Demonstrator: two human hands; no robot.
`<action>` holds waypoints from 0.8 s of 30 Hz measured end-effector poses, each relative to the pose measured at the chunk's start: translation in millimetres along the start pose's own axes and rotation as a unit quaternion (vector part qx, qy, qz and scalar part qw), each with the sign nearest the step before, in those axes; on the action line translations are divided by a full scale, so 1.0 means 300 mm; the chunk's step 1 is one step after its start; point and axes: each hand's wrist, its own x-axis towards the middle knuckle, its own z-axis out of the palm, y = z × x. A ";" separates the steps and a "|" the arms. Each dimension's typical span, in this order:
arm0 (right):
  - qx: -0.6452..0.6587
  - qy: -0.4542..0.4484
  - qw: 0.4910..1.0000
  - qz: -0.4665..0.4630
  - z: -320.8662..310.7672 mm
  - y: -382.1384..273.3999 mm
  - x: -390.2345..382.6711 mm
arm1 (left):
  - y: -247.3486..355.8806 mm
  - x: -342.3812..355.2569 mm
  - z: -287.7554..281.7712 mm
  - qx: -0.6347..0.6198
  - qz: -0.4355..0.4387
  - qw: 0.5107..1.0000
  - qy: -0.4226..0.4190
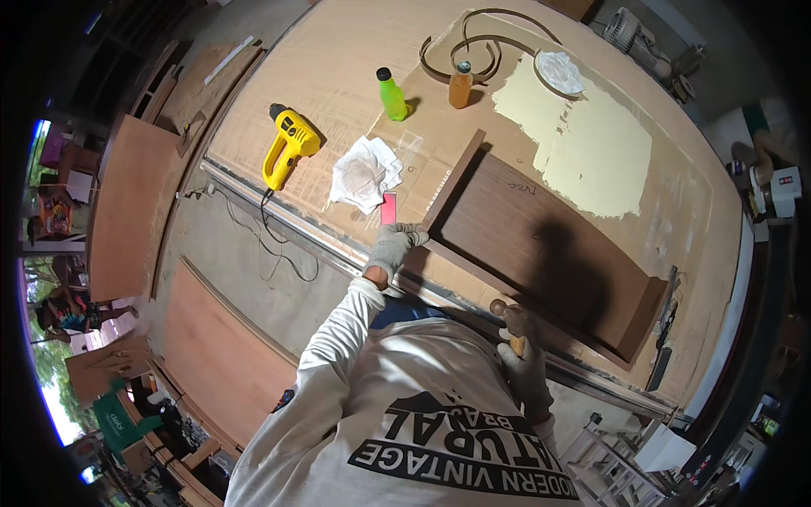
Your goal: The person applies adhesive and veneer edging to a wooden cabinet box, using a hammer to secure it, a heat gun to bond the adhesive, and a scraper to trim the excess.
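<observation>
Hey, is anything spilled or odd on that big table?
The pale patch beyond the box stands out: its ragged edges interrupt the tan tabletop. I can't tell whether it's a spill or damage. The white cloth near the yellow tool looks crumpled and stained.

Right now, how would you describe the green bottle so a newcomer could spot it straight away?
Start at the big worktable and find the brown wooden box on it. Beyond the box, to the right of the yellow corded tool, is the green bottle. Its bright lime colour sets it apart from the amber bottle just to its right.
</observation>
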 end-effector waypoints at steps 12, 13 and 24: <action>0.039 -0.076 0.995 -0.057 0.000 0.034 0.078 | -0.139 0.034 -0.095 -0.047 -0.020 0.995 0.082; 0.012 -0.077 0.995 -0.055 -0.006 0.039 0.072 | -0.086 0.018 -0.061 -0.037 -0.009 0.998 0.051; -0.142 -0.136 0.977 -0.080 -0.030 0.093 0.136 | 0.016 0.017 -0.102 0.094 -0.025 0.995 -0.033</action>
